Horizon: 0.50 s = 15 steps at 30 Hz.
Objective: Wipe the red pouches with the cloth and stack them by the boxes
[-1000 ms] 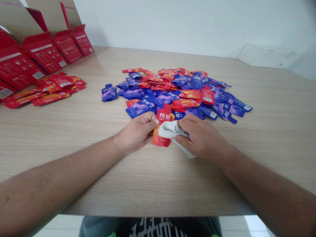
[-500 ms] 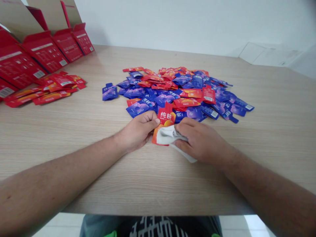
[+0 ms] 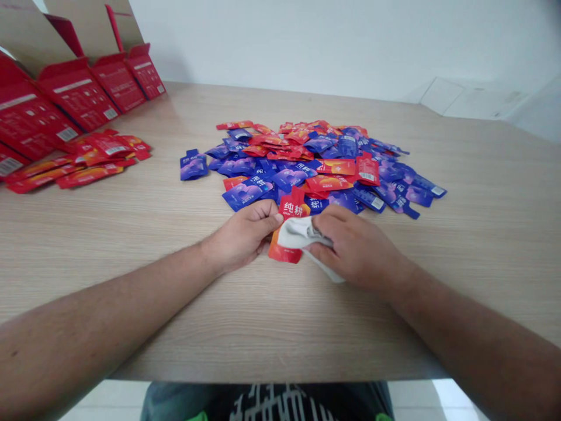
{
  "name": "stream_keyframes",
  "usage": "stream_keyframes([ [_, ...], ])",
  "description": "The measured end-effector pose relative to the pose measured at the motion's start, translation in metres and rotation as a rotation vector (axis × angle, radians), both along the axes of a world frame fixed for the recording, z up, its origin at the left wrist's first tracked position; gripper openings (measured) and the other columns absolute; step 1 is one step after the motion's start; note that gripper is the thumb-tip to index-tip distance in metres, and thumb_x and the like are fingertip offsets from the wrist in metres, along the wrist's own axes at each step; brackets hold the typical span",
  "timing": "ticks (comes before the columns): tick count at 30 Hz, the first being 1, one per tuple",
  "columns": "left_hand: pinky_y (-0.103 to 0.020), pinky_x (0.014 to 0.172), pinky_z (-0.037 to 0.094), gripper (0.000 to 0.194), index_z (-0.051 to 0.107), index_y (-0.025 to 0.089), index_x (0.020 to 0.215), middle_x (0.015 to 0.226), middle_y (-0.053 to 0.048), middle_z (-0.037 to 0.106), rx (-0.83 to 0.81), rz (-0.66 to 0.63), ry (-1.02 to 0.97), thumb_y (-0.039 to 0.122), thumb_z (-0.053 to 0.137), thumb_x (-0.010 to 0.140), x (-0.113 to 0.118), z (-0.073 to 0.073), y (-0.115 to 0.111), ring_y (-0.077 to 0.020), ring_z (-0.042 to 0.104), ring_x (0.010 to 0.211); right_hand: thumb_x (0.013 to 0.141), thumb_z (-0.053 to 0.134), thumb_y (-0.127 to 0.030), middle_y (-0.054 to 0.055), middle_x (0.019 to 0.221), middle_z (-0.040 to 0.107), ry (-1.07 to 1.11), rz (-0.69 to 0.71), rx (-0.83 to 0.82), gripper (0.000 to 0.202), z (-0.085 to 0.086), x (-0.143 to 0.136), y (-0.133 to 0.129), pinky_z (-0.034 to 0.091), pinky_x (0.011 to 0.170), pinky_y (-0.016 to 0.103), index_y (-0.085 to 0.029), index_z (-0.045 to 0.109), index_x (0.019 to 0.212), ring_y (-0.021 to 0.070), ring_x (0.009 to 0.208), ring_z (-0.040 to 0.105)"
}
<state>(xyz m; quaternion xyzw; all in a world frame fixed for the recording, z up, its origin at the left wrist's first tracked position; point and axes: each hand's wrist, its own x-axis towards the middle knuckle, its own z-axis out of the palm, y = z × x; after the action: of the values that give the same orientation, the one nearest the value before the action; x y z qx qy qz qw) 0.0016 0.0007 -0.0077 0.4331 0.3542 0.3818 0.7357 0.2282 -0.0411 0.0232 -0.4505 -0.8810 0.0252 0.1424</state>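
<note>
My left hand pinches the left edge of a red and orange sachet between thumb and fingers, its narrow neck pointing away from me. My right hand is closed on a folded white cloth, which lies against the front of the sachet and covers its middle. A corner of the cloth hangs below my right hand. Just beyond both hands a mixed pile of purple-blue sachets and red sachets spreads over the table.
Several red cardboard boxes with raised flaps stand in a row at the back left. In front of them lies a smaller heap of red sachets. One purple sachet sits apart, left of the pile. The wooden table meets a white wall.
The cloth in my right hand has shifted slightly up the sachet, showing more of its lower end. My left hand keeps its grip on the sachet's edge.
</note>
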Motion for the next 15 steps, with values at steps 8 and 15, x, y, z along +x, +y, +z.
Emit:
stream_keyframes([
  [8, -0.018, 0.049, 0.039, 0.03, 0.052, 0.018, 0.08, 0.067, 0.003, 0.057, 0.023, -0.024, 0.025, 0.03, 0.079, 0.084, -0.0008, -0.0013, -0.001, -0.0075, 0.05, 0.053, 0.1, 0.059, -0.036, 0.01, 0.103, 0.063, 0.03, -0.096, 0.04, 0.019, -0.0009, 0.0043, 0.0052, 0.047, 0.078, 0.037, -0.017, 0.062, 0.104, 0.0259, 0.094, 0.06],
  [15, -0.018, 0.046, 0.033, 0.033, 0.054, 0.018, 0.08, 0.065, 0.004, 0.054, 0.056, -0.077, 0.062, 0.035, 0.081, 0.083, -0.002, -0.0007, -0.002, -0.0064, 0.045, 0.05, 0.1, 0.058, -0.035, 0.008, 0.102, 0.064, 0.003, 0.006, -0.002, 0.015, 0.0009, 0.0028, 0.0038, 0.046, 0.077, 0.035, -0.02, 0.061, 0.102, 0.0242, 0.093, 0.061],
])
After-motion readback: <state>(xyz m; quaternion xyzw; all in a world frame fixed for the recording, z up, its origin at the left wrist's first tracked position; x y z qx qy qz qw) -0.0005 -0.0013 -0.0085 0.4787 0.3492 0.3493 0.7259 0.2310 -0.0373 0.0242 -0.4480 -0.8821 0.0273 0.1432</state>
